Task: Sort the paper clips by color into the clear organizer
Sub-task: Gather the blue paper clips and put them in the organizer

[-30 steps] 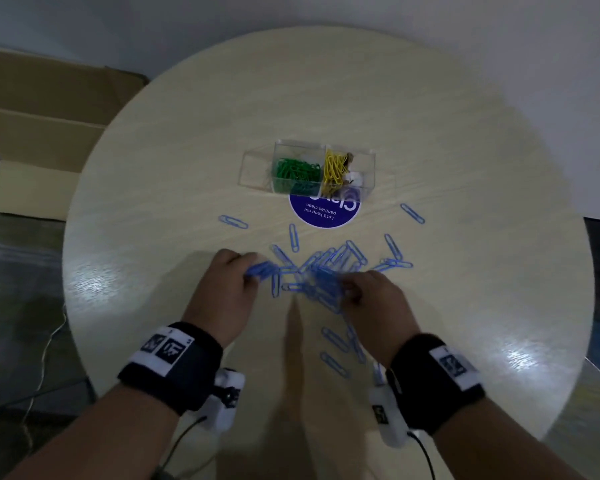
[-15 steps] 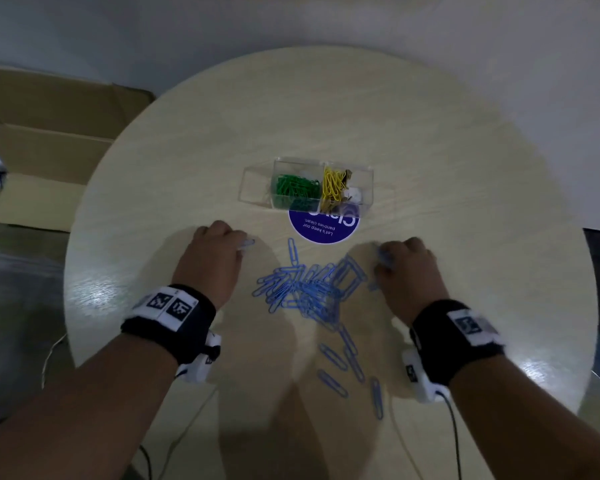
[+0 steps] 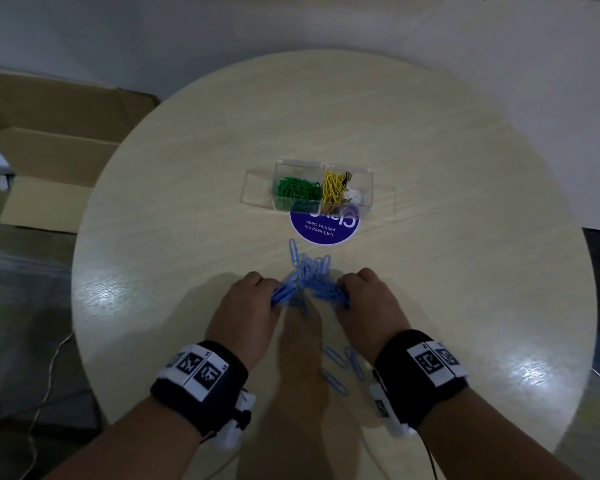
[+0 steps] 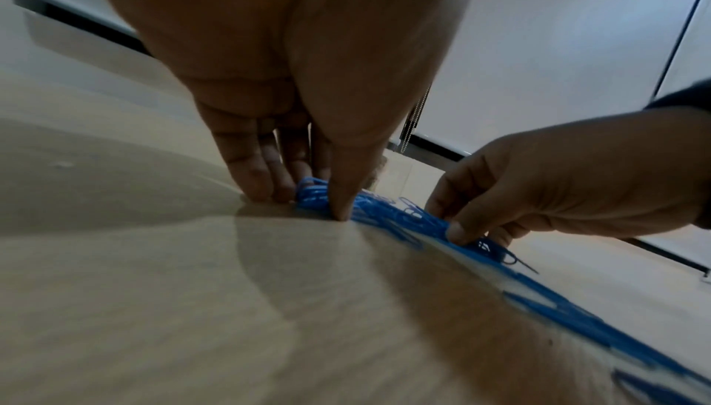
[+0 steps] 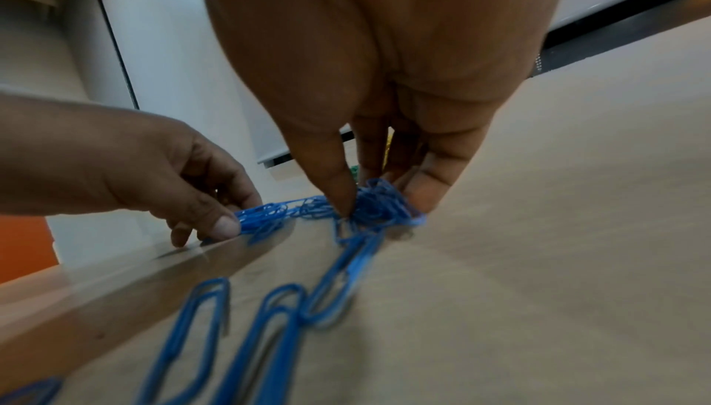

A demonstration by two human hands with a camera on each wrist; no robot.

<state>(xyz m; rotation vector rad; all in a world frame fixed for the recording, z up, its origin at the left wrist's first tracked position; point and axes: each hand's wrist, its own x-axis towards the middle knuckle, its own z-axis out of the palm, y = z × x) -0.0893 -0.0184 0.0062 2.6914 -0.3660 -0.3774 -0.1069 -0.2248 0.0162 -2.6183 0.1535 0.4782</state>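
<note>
A bunch of blue paper clips [image 3: 309, 282] lies heaped on the round table [image 3: 465, 237], in front of the clear organizer [image 3: 258, 192]. My left hand [image 3: 277, 293] pinches the left end of the heap between thumb and fingers [image 4: 321, 198]. My right hand [image 3: 341, 293] pinches the right end the same way [image 5: 369, 206]. Both sets of fingertips rest on the tabletop. The organizer holds green clips [image 3: 297, 190] in its middle compartment and yellow clips [image 3: 333, 187] to the right of them. Its left compartment looks empty.
Three loose blue clips [image 3: 340, 368] lie between my wrists near the table's front edge. A purple round sticker [image 3: 324, 225] sits just in front of the organizer. Cardboard boxes [image 3: 49, 150] stand on the floor to the left, and a cable [image 3: 49, 375] hangs there.
Half a second ago my hands were apart at the sides of the spread clips. They have swept inward, pulled the clips into one tight heap, and now pinch it.
</note>
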